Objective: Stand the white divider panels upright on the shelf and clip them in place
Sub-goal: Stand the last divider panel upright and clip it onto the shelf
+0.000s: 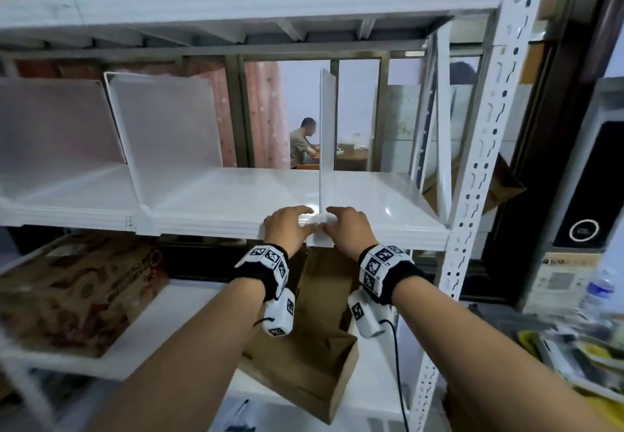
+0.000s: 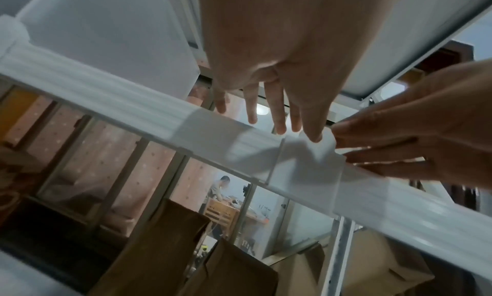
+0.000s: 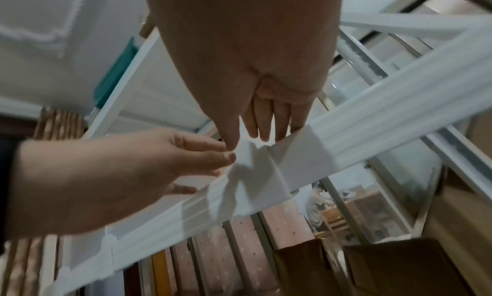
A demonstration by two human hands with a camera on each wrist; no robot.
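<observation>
A white divider panel (image 1: 327, 128) stands upright on the white shelf (image 1: 202, 225), seen edge-on, right of centre. Its white front clip (image 1: 319, 234) sits over the shelf's front lip. My left hand (image 1: 290, 225) and right hand (image 1: 349, 229) flank the clip, fingers straight and reaching over the lip, thumbs pressing on it. The left wrist view shows my left hand (image 2: 279, 103) with its thumb on the clip (image 2: 309, 166). In the right wrist view my right hand (image 3: 266, 111) touches the clip (image 3: 255, 174) beside the left hand (image 3: 159, 164). Two more dividers (image 1: 165, 124) stand at the left.
The perforated upright post (image 1: 479, 161) bounds the shelf on the right, and the upper shelf (image 1: 236, 3) hangs close overhead. Below sit a cardboard box (image 1: 74, 293) and a brown paper bag (image 1: 304, 347). A person (image 1: 302, 141) sits at a desk behind the rack.
</observation>
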